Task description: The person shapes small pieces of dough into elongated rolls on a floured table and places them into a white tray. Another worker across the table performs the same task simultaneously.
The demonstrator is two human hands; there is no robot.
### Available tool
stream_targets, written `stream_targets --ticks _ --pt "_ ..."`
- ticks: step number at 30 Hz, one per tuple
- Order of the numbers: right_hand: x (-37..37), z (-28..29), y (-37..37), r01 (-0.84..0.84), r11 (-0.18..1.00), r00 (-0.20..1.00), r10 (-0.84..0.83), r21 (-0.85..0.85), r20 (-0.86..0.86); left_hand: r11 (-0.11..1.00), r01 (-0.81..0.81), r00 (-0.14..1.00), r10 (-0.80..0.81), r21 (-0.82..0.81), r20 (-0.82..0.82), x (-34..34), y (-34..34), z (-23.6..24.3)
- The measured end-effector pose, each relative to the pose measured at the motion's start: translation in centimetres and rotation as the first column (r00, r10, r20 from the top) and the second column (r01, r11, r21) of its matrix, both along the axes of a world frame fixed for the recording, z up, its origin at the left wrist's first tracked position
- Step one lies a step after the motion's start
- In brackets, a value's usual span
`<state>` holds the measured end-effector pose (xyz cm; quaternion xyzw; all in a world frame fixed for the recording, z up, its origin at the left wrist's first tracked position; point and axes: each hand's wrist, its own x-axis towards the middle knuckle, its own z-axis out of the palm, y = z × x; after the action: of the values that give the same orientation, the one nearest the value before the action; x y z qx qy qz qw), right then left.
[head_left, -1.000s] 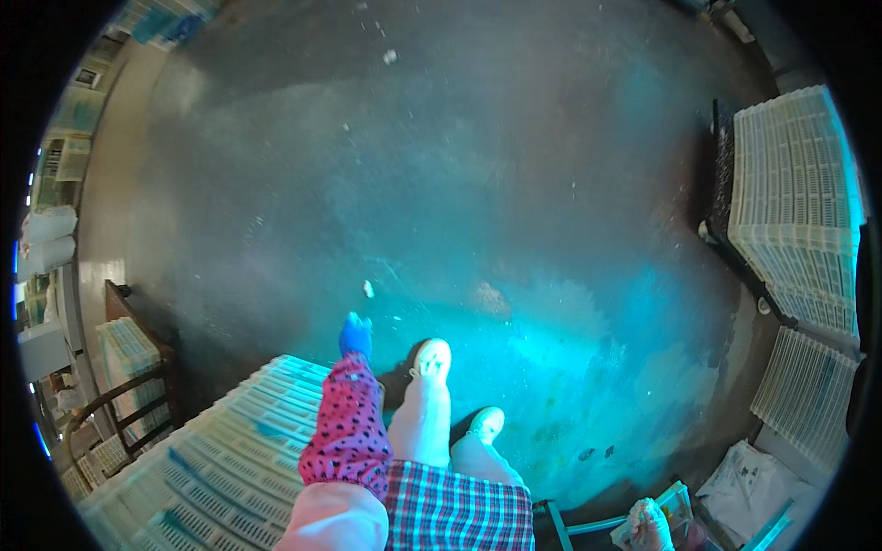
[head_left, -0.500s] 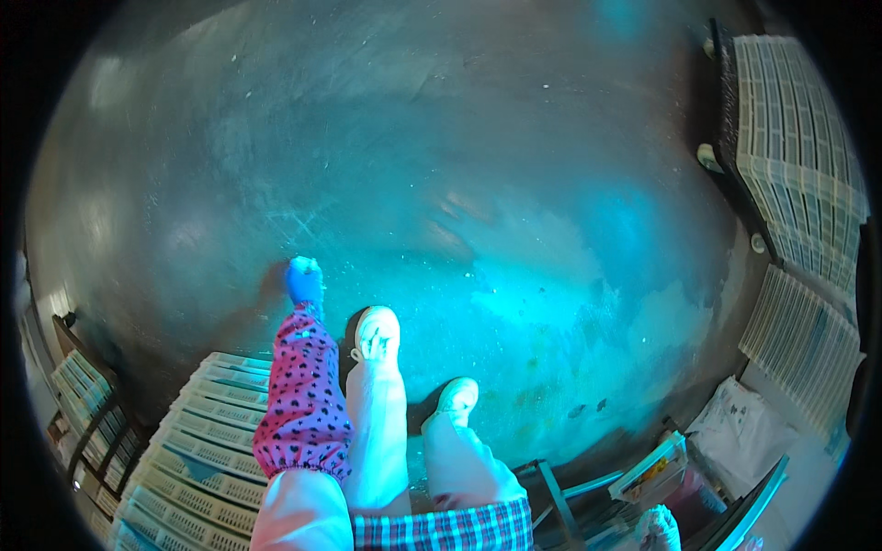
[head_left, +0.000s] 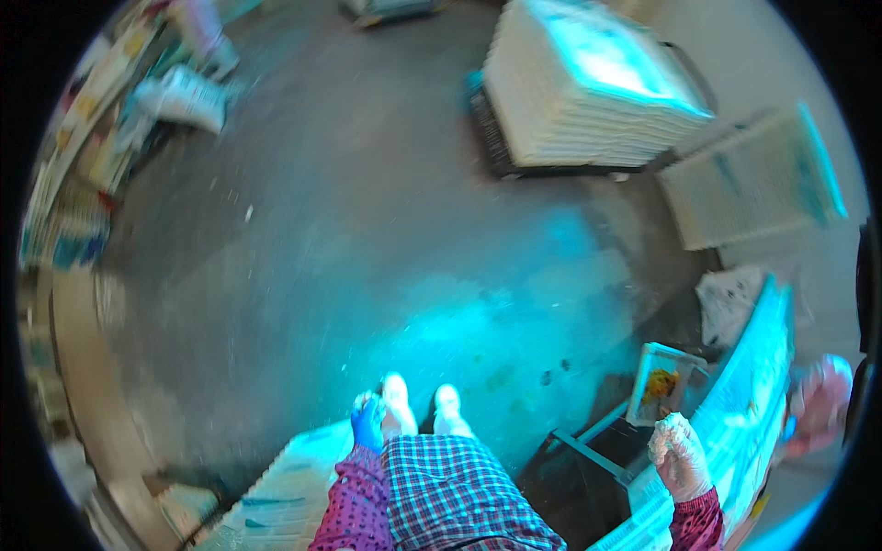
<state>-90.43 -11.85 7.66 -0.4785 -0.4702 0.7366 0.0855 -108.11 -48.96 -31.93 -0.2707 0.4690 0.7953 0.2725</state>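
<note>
My left hand [head_left: 366, 422], in a blue glove with pale residue on its fingertips, hangs in front of my plaid apron [head_left: 450, 487], beside a stack of pale slatted trays [head_left: 276, 496] at lower left. Its fingers look curled; whether they hold anything is unclear. At lower right my right hand [head_left: 678, 455], in a crumpled whitish glove, has its fingers bent together near a pale blue-lit tray structure [head_left: 744, 386]; what is inside them, if anything, is hidden. Just beyond it, a white bin [head_left: 643, 395] with something yellow in it sits by a metal frame [head_left: 588, 432].
A wheeled tray stack [head_left: 579, 110] stands ahead right, a leaning tray stack [head_left: 744, 174] and white sack [head_left: 726, 303] along the right wall. Shelving [head_left: 92, 110] and another sack [head_left: 184, 99] line the left. Other people appear at top left [head_left: 197, 28] and far right [head_left: 818, 404].
The view has swung and blurred; the wheeled stack moved from right to upper middle and the left shelving reappeared. My right hand has risen into fuller view; my left hand sits lower in the picture.
</note>
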Motion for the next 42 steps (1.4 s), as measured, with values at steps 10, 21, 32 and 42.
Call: stream_targets --ticks 10,21,32,42 --pt "38.4 16.4 -9.9 0.884 0.457 0.378 -0.824 -0.101 -0.423 0.859 0.495 0.765 -0.501 -0.128 -0.405 2.1 11.8 13.8" --pt "70.5 9.3 -20.7 0.946 -0.087 -0.258 -0.787 -0.313 -0.561 0.563 0.813 0.282 -0.602 -0.146 -0.747 32.1 27.7 41.1" --pt "91.3 0.7 -28.9 0.870 -0.221 -0.385 -0.863 -0.442 -0.327 0.163 0.907 -0.337 -0.266 -0.387 -0.903 80.8 44.9 39.7" --pt "102.0 1.5 -14.1 0.988 0.107 0.048 -0.904 -0.116 -0.424 0.190 0.388 -0.903 -0.116 -0.902 -0.413 91.1 51.8 30.3"
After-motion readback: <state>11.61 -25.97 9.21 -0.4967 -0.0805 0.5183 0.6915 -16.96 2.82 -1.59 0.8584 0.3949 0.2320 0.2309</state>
